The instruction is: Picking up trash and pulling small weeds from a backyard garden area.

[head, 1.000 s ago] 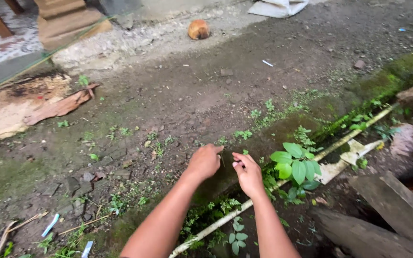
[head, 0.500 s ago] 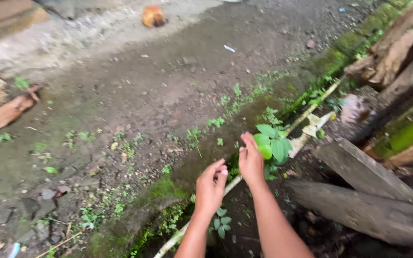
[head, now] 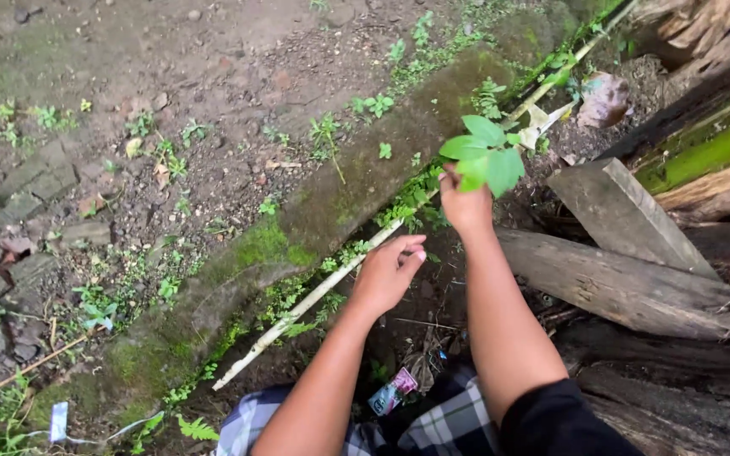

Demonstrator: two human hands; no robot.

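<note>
1. We took the moss-covered kerb point(head: 356, 190) as our landmark; it ran diagonally from the lower left to the upper right.
2. Our right hand point(head: 465, 205) was closed around the stem of a broad-leaved plant point(head: 483, 156) just past the kerb's inner edge, with the leaves standing above the knuckles.
3. Our left hand point(head: 388, 272) hovered below the kerb with its fingers curled loosely together, gripping nothing that we could make out.
4. A pale thin stalk point(head: 314, 295) lay along the kerb's inner foot, just beside the left hand.
5. Weathered planks point(head: 627, 279) crowded the side away from the kerb (little room there), leaving only a narrow dark ditch point(head: 433, 329) between them.
6. Beyond the kerb's outer edge lay bare dirt point(head: 230, 76) with small weeds, the widest free ground.
7. No container showed; a small crumpled wrapper point(head: 392, 392) lay in the ditch below the left hand.
</note>
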